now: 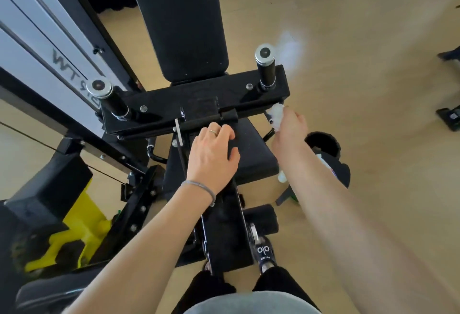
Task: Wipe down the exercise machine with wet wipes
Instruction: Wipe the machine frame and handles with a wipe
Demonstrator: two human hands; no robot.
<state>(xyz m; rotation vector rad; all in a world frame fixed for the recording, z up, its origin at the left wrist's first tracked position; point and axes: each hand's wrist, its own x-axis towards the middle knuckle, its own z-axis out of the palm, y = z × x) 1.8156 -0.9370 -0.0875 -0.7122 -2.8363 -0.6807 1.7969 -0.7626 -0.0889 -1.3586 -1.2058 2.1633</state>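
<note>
Wipe (276, 112), crumpled white, sits pinched in the right hand (288, 127) against the right end of the exercise machine (199, 99) crossbar. Left hand (214, 149) rests on the seat pad (251, 149), fingers loosely spread. Two upright handles (265, 67) flank the backrest (181, 22); yellow bracket (74, 229) near left.

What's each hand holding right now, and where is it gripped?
The right hand pinches a bunched wet wipe at its near end. The left hand holds nothing, resting on the seat.

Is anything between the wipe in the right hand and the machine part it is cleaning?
Nothing visible. The right hand holds the bunched wet wipe right at the right end of the black crossbar, near the thin rod below it. The left hand rests on the seat pad, clear of the wipe.
</note>
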